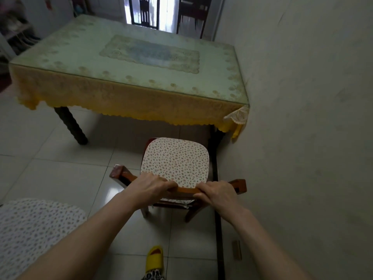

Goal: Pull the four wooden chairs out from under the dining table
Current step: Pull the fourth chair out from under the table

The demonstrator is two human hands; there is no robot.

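A wooden chair (pixel 174 161) with a speckled white seat cushion stands on the tiled floor in front of the dining table (pixel 129 63), its seat fully out from under the tabletop. My left hand (pixel 150 185) and my right hand (pixel 217 191) both grip the chair's top back rail, side by side. The table carries a yellow lace cloth under a glass sheet. A second cushion of the same speckled cloth (pixel 34 233) shows at the lower left; the chair under it is hidden.
A plastered wall (pixel 302 118) runs along the right, close to the chair and the table's right end. A dark strip lies along the floor by the wall. My yellow slipper (pixel 154 256) is below the chair. Dark chairs (pixel 144 11) stand beyond the far doorway.
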